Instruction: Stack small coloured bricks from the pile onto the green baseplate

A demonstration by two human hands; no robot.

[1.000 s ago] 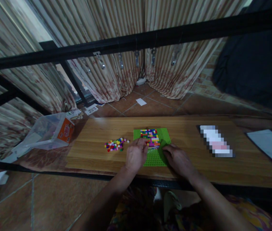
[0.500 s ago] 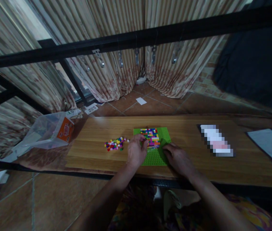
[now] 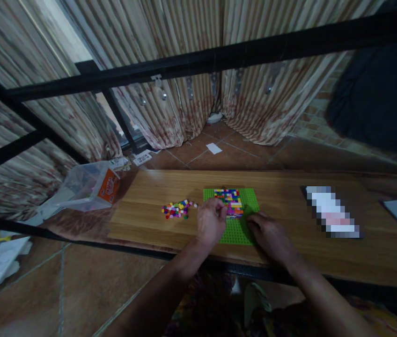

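Just below the frame's centre, where the plate (image 3: 235,234) carries the bricks (image 3: 234,204), we do well to steady its right edge with our right hand (image 3: 271,235) and align them squarely with our left hand (image 3: 209,222), both curled, whether pinching anything we cannot tell.

Wood-grain counter (image 3: 279,185): extends from centre toward 4 o'clock. Black horizontal bar (image 3: 198,62): crosses the view at 12 o'clock. Striped curtains (image 3: 170,28): hang behind the bar, 9 to 1 o'clock. Brick-patterned wall (image 3: 311,117): 2 o'clock. Reddish-brown tiled floor (image 3: 96,281): pale joints, visible at 8 and 12 o'clock. Lighting: dim.
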